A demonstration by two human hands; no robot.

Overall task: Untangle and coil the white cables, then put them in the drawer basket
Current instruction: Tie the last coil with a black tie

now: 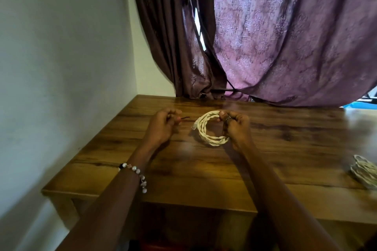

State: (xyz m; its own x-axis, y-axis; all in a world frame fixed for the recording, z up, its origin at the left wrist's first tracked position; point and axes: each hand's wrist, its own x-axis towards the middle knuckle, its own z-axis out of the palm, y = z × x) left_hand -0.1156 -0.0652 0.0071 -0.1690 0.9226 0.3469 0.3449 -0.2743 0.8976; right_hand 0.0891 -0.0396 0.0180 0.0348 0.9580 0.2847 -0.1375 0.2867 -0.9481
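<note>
1. Now at the coiling step, by the look of it: one cable (210, 128) wound into a neat ring, held just above the desk (285, 149); plug end showing at the ring's left side.
2. Right hand (234, 126) gripping the ring at its right side, fingers curled round the strands; ring reaching left from that hand, between the two hands.
3. Left hand (163, 124) well clear of the ring, fingers curled on a thin dark tie (184, 118); tie's free end pointing toward the ring, not touching it.
4. Next move, likely: bring the tie across and wrap it round the strands; calls for a steady hold so the loops stay together.
5. Second coil (365, 171) lying on the desk at far right, apart from both hands; drawer basket not in view.
</note>
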